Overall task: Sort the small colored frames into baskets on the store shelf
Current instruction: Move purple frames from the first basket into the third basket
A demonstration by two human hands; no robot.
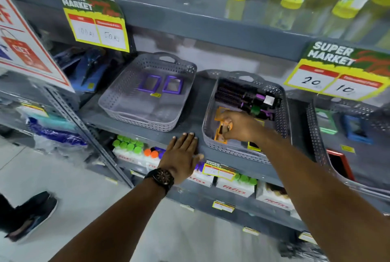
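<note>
Orange frames [220, 133] in the middle basket [232, 152], under the right hand [238, 126], fingers curled on them, apparently pinching one. Likely light, stiff plastic, thin-rimmed; best pinched by an edge. Left hand [181, 156] flat, fingers together, pressed on the shelf edge [147, 133]. Same basket, further back: hair brushes [242, 97]. Left basket [126, 97]: two purple frames [160, 84]. Right basket [316, 131]: green, blue, red frames.
</note>
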